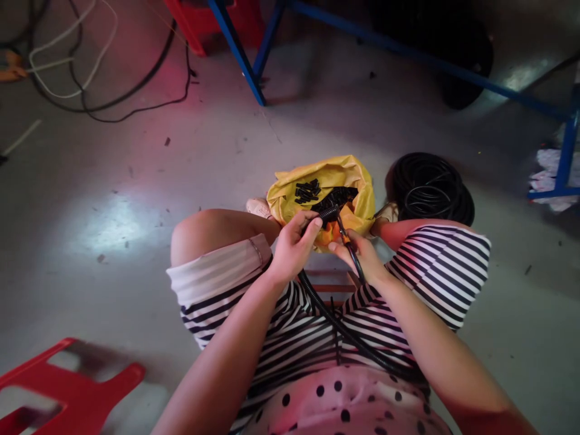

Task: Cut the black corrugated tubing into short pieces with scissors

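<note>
My left hand (296, 241) is closed around a black corrugated tube (328, 214) near its end. The tube runs down behind the wrist and curves across my lap to the right. In my right hand (362, 254) is a scissor-like cutter (347, 240) with black handles and orange near its middle. Its dark tip reaches up beside the tube's end; I cannot tell whether they touch. Just below both hands stands an open yellow sack (278, 199) on the floor between my feet. Short black tube pieces (307, 191) lie inside it.
A coil of black tubing (430, 187) lies right of the sack. Blue metal legs (242, 57) and a red stool (190, 24) stand ahead. Another red stool (77, 380) is at lower left. Loose cables (131, 99) trail over the floor at upper left.
</note>
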